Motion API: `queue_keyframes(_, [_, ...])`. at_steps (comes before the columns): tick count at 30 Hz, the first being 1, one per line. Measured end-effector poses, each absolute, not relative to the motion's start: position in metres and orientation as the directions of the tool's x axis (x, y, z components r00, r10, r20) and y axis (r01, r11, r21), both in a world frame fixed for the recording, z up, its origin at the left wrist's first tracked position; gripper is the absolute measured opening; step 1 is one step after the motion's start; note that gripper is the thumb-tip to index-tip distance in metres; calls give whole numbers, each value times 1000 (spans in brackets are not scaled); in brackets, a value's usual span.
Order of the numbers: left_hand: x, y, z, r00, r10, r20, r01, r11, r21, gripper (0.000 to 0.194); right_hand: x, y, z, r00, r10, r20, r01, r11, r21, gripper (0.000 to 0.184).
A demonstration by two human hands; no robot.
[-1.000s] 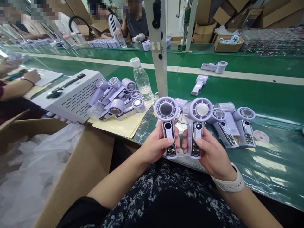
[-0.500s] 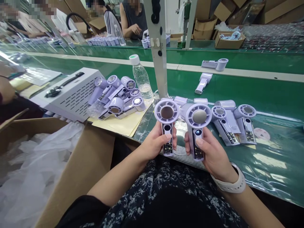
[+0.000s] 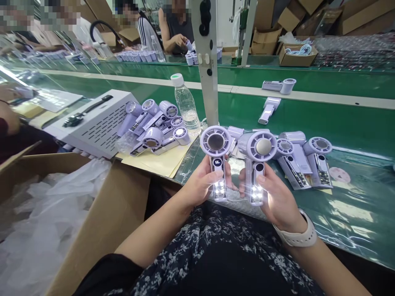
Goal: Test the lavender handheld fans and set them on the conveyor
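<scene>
My left hand (image 3: 205, 181) is closed round the handle of a lilac handheld fan (image 3: 216, 142), its thumb on the front panel. That fan's small display shows digits, and white lights glow on its lower handle. In my right hand (image 3: 279, 197) is a second lilac handheld fan (image 3: 262, 146), thumb on the panel too. Its display is dark, while white lights shine below the thumb. Both fans stand upright side by side, heads facing me. Just right of them, a few more fans (image 3: 319, 144) with exposed circuit boards lie on the green bench.
A pile of fans (image 3: 152, 137) lies on yellow paper left of me, beside a white vented box (image 3: 101, 119) and a water bottle (image 3: 187, 105). A metal post (image 3: 206, 82) rises ahead. Two fans lie near the belt's pale strip (image 3: 324, 98). An open carton (image 3: 101, 213) holds plastic bags.
White lights have come on in both handles. The left fan's display has lit up, and the right fan's has gone dark. The right fan's head has turned slightly.
</scene>
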State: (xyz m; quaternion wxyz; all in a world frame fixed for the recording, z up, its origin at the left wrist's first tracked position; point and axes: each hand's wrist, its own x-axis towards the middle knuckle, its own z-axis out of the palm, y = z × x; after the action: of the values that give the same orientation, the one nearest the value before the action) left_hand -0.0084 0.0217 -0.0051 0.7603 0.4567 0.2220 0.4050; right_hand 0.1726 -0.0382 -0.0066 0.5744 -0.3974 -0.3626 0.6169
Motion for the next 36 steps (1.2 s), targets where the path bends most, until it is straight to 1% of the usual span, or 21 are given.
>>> queue_keyframes(4, [-8, 21, -5, 540, 842, 8, -406, 252, 878, 35, 173, -37, -6, 3, 998, -68, -387, -62, -920, 17])
queue_keyframes(6, [-8, 21, -7, 551, 834, -16, -423, 297, 856, 39, 174, -37, -7, 2, 997, -83, -398, -75, -914, 17])
queue_keyframes(8, [-9, 20, -8, 584, 812, -18, -442, 336, 831, 47, 174, -37, -8, -7, 994, -109, -414, -102, -904, 18])
queue_keyframes(11, [-10, 18, -8, 581, 814, 2, -456, 323, 829, 53, 175, -38, -10, 2, 986, -166, -445, -148, -883, 21])
queue_keyframes(15, [-9, 19, -7, 562, 827, -1, -443, 302, 844, 50, 175, -40, -12, 16, 977, -213, -487, -178, -855, 31])
queue_keyframes(19, [-8, 20, -9, 523, 852, -21, -381, 255, 889, 45, 175, -42, -14, 34, 983, -178, -494, -139, -858, 31])
queue_keyframes(22, [-7, 18, -11, 553, 832, -51, -327, 273, 905, 43, 176, -42, -14, 48, 988, -145, -501, -102, -860, 29])
queue_keyframes(31, [-5, 16, -10, 607, 794, -28, -364, 309, 879, 44, 175, -45, -15, 47, 988, -150, -489, -108, -866, 25])
queue_keyframes(36, [-6, 15, -15, 621, 784, 6, -353, 273, 895, 47, 174, -45, -13, 46, 988, -146, -481, -106, -870, 24])
